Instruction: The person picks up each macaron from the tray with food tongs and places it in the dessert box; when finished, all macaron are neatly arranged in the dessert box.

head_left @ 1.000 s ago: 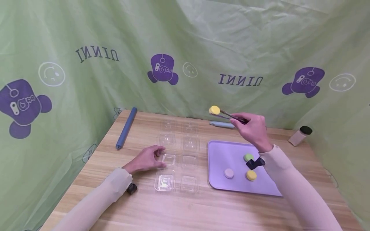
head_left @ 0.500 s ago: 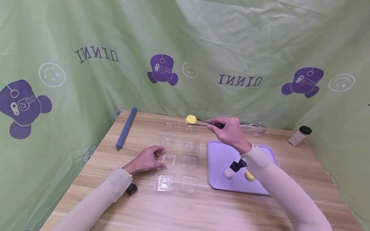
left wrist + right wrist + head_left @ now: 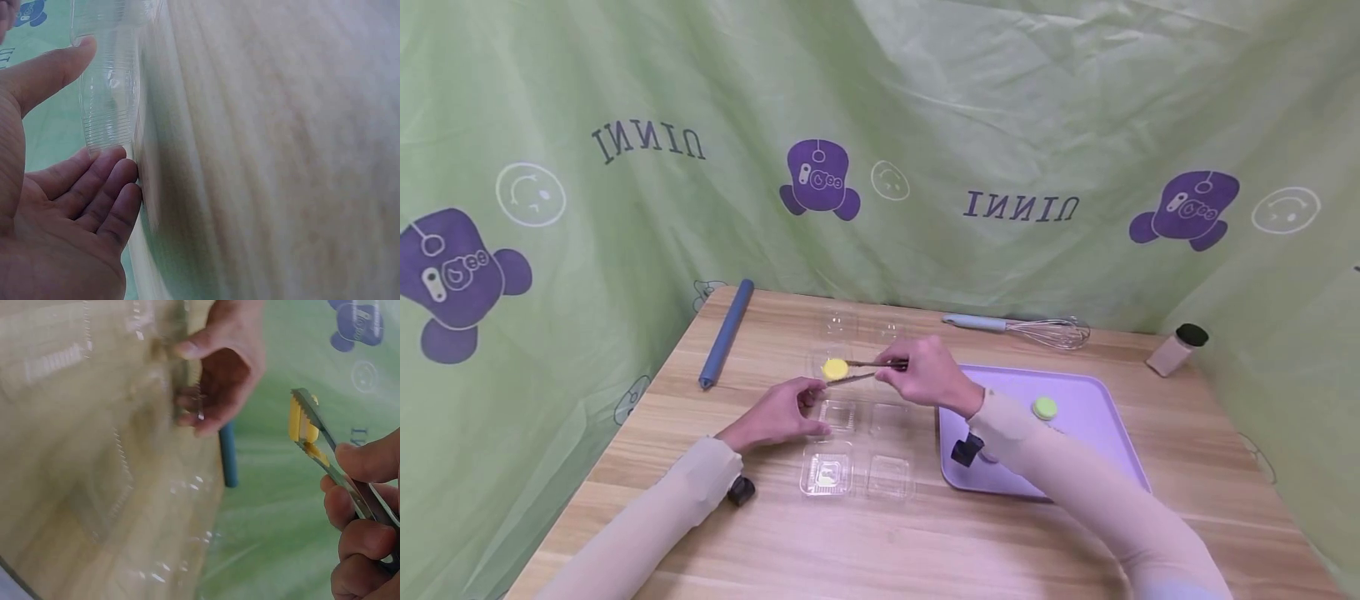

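My right hand (image 3: 928,375) grips small metal tongs (image 3: 319,431). Their serrated tips pinch a yellow macaron (image 3: 835,369), which hangs over the containers in the head view. My left hand (image 3: 778,412) holds a clear plastic container (image 3: 106,106) by its side, thumb at one corner and curled fingers at the other. That container's base (image 3: 838,414) stands open among several others, its domed lid partly hidden behind the tongs. A lilac tray (image 3: 1093,442) lies right of the containers, with a green macaron (image 3: 1044,407) on it; the right forearm hides much of the rest.
A blue rolling pin (image 3: 727,333) lies at the table's left edge. Behind the tray rests a whisk (image 3: 977,322) with a pale blue handle. A black-lidded jar (image 3: 1172,354) lies at the back right. Another clear container (image 3: 827,471) sits nearer the front.
My right hand has moved left and down from over the tray, carrying the yellow macaron in the tongs to the containers. The left hand has stayed put. The whisk is fully uncovered.
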The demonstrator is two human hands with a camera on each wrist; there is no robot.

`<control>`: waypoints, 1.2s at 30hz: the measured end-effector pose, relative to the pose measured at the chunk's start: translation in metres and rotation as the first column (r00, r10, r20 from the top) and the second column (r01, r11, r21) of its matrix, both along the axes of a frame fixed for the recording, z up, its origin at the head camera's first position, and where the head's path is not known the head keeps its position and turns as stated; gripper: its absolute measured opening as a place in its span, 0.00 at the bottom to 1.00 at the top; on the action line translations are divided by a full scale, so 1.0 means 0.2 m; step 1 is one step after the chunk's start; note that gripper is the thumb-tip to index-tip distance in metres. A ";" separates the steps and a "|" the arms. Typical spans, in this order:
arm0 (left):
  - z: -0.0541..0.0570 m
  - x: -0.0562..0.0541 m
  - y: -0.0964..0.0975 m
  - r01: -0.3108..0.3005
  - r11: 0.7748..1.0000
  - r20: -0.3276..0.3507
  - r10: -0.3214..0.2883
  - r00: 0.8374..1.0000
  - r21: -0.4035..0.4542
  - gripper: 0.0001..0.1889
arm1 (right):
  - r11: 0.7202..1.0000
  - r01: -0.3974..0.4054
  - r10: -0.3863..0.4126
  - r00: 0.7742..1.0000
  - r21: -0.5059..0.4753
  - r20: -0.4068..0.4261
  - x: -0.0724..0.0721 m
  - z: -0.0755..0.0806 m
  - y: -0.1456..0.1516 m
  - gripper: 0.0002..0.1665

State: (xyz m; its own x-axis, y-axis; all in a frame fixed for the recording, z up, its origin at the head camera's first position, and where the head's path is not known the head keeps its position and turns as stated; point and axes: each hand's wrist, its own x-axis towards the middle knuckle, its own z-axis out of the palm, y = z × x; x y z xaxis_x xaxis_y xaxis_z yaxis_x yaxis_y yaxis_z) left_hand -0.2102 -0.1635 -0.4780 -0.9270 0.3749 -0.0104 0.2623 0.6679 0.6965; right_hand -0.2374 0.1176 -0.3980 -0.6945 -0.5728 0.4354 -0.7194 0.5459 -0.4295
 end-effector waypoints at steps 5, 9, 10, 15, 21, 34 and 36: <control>0.00 0.00 0.00 0.000 1.000 0.005 0.000 1.000 0.003 0.36 | 0.998 -0.011 0.007 0.998 0.067 0.062 0.01 -0.08 -0.05 0.07; 0.00 0.00 0.00 -0.003 1.000 0.005 0.003 1.000 0.000 0.42 | 0.994 -0.003 -0.007 0.995 0.109 0.094 0.02 -0.13 -0.07 0.07; 0.00 0.00 -0.01 -0.004 1.000 0.005 0.004 1.000 -0.002 0.42 | 0.993 0.004 -0.015 0.995 0.121 0.098 0.02 -0.14 -0.08 0.06; 0.00 0.00 -0.01 0.000 1.000 -0.007 0.000 1.000 -0.006 0.42 | 0.985 0.023 -0.042 0.993 0.173 0.108 0.03 -0.18 -0.09 0.06; 0.00 0.00 0.00 -0.007 1.000 -0.003 0.007 1.000 0.007 0.42 | 0.975 0.019 -0.056 0.986 0.223 0.160 0.03 -0.22 -0.11 0.06; 0.00 0.00 0.01 -0.014 1.000 0.009 0.014 1.000 0.013 0.42 | 0.966 0.005 -0.048 0.986 0.260 0.159 0.02 -0.25 -0.12 0.09; 0.00 0.00 0.01 -0.014 1.000 0.014 0.014 1.000 0.020 0.43 | 0.965 -0.005 -0.039 0.986 0.261 0.162 0.02 -0.25 -0.12 0.09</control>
